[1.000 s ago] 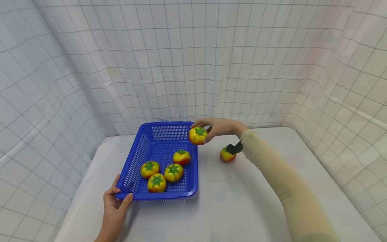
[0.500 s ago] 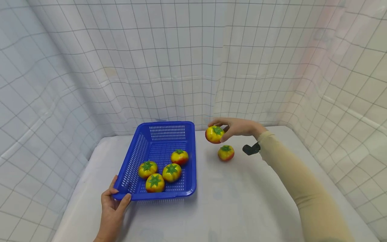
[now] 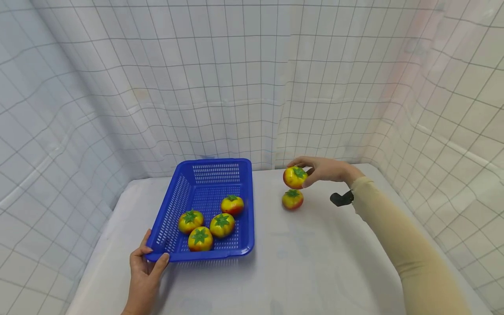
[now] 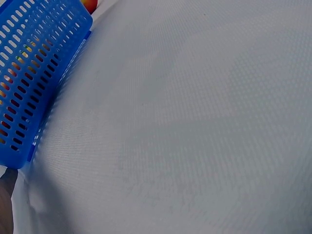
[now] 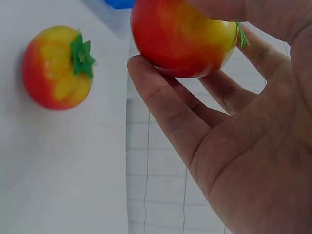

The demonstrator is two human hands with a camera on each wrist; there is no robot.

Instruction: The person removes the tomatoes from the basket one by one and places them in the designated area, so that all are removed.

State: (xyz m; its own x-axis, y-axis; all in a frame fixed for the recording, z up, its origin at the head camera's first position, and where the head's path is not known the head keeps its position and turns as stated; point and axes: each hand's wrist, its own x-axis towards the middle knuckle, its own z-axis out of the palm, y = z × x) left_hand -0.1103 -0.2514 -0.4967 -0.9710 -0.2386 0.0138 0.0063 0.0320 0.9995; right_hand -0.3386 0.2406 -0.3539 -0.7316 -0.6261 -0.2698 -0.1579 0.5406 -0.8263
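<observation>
My right hand [image 3: 324, 170] holds a glossy yellow-and-red tomato [image 3: 293, 178] with a green star-shaped leaf cap, thumb on the near side and fingers round the far side. Just below it in the head view, a second tomato [image 3: 292, 200] sits on the white table; the right wrist view shows this tomato [image 5: 57, 68] to the left of the hand. A blue perforated basket [image 3: 252, 210] stands left of centre with several similar tomatoes [image 3: 200, 239] gathered in its near half. At its near left corner, my left hand [image 3: 145, 271] grips the rim, thumb over the front edge.
White cloth printed with a grid [image 3: 252, 96] hangs behind the table and along both sides. The white table surface [image 3: 299, 271] extends in front and to the right. A small black device [image 3: 341, 199] sits at the right wrist, below the beige sleeve [image 3: 405, 245].
My right hand has carried the tomato rightward, from over the basket's right rim to above the tomato on the table. The left hand keeps its grip on the basket corner.
</observation>
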